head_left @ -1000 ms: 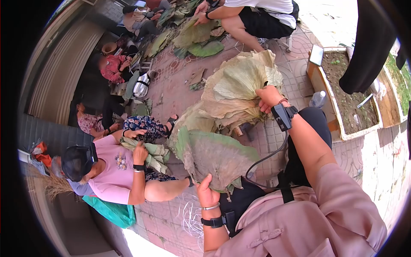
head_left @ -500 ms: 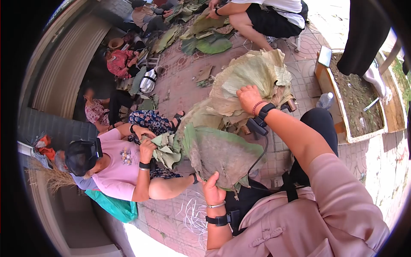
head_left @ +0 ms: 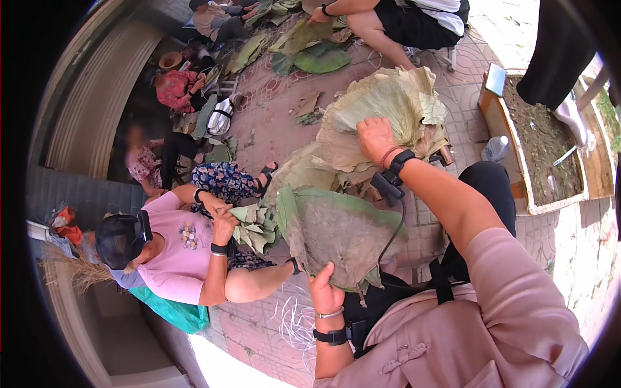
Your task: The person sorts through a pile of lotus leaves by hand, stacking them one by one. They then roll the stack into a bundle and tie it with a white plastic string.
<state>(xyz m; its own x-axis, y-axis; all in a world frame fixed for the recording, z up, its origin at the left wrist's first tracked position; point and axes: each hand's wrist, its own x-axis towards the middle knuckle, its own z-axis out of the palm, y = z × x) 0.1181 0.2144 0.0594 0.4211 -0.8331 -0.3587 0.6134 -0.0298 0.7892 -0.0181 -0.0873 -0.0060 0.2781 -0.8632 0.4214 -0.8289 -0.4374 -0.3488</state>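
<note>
My left hand [head_left: 326, 292] grips the lower edge of a folded dried lotus leaf [head_left: 343, 236], brownish with a green margin. Its thumb lies on top and the other fingers are hidden underneath. Farther out, my right hand [head_left: 377, 141] has its fingers curled onto a pale, crinkled dried lotus leaf [head_left: 407, 97] on top of a pile. Under and beside that pile, more yellowish leaves [head_left: 301, 171] spread toward the folded one. A black device on a cable [head_left: 387, 185] hangs from my right wrist.
To the left, a seated person in a pink shirt [head_left: 174, 242] handles crumpled leaves [head_left: 254, 226]. White strings [head_left: 297, 323] lie on the paving. A plastic bottle [head_left: 495, 148] stands beside a soil-filled planter box [head_left: 527, 168] at right. Other people sit among leaves [head_left: 322, 57] farther back.
Both hands keep their holds, and the leaves barely shift. The view has moved slightly. The person in pink has brought their hands closer together over the crumpled leaves.
</note>
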